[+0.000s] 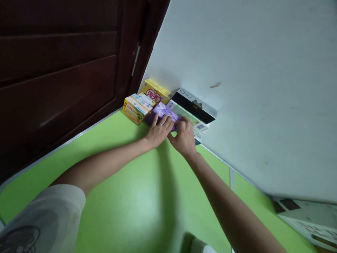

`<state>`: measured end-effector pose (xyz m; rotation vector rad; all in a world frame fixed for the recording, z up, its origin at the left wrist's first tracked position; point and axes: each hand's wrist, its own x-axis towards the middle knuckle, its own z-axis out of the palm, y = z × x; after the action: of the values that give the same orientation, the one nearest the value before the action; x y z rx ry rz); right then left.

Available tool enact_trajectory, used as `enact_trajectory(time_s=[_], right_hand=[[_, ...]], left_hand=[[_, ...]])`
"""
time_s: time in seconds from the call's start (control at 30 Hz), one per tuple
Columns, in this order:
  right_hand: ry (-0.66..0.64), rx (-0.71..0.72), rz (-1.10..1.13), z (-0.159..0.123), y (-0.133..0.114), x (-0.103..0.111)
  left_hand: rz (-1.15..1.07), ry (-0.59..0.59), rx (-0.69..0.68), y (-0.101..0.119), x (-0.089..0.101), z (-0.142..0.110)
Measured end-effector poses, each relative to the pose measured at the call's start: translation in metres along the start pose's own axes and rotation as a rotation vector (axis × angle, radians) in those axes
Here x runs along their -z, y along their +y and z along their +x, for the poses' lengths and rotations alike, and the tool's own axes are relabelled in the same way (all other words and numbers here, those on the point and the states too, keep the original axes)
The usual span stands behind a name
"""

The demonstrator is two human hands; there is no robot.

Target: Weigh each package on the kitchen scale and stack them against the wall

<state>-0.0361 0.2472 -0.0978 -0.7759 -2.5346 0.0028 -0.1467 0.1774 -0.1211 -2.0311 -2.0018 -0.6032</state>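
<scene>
A purple soft pack (164,109), which looks like tissues, lies among boxes in the corner. My left hand (158,133), with a ring on one finger, rests on its near side, fingers spread and stretched over it. At the pack's right end my right hand (183,136) is closed, fingers curled and thumb below; the gripped edge is partly hidden. Left of the pack stands a yellow and white carton (137,108). Behind it is a yellow box with red lettering (155,92). To the right, a black and white box (195,107) leans along the wall, partly behind my right hand.
A dark red wooden door (86,80) with a hinge borders the corner on the left. The pale wall (252,91) rises behind the boxes. Green flooring (126,203) spreads beneath my arms. A white printed carton (308,218) stands at the lower right along the wall.
</scene>
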Motion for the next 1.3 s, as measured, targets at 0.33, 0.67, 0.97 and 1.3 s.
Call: enact_trajectory(time_s=[0.33, 0.67, 0.97, 1.3], right_hand=[[0.041, -0.121, 0.254, -0.048, -0.007, 0.053], [-0.109, -0.302, 0.561, -0.19, -0.031, 0.205], [-0.052, -0.239, 0.634, -0.311, -0.046, 0.245], [-0.033, -0.443, 0.785, -0.377, -0.037, 0.225]], left_hand=[[-0.123, -0.002, -0.163, 0.024, 0.052, -0.03], [-0.731, -0.454, -0.185, 0.096, 0.127, -0.089], [-0.653, -0.472, -0.217, 0.186, 0.15, -0.145], [-0.54, -0.639, 0.022, 0.175, 0.147, -0.164]])
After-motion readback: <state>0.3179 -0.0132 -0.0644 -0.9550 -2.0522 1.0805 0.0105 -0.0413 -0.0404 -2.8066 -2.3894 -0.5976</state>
